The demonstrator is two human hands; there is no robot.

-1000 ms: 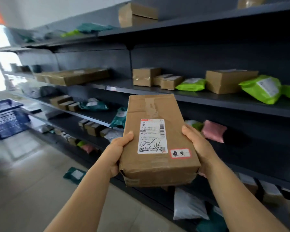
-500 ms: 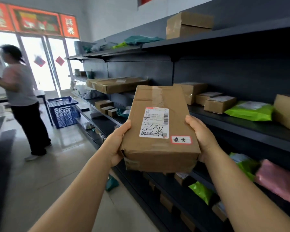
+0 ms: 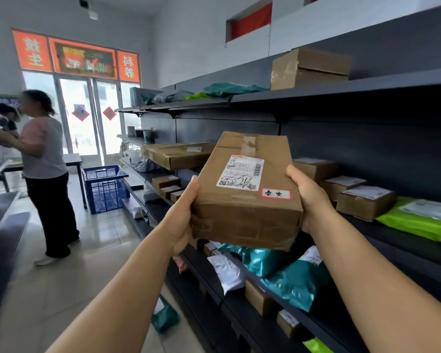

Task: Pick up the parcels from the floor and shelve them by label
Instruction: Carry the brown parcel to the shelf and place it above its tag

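Left hand (image 3: 182, 220) and right hand (image 3: 309, 197) clamp cardboard parcel (image 3: 245, 192) from opposite sides, thumbs on top face, white label up. Parcel held in air before dark shelf (image 3: 367, 225), not resting on it.

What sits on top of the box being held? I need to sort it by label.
On the box: a white shipping label with scribbled handwriting, a small red-edged sticker, clear tape. The box's underside is hidden.

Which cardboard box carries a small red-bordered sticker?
The box held up between the left hand and right hand, the held box. The shelf boxes show only white labels.
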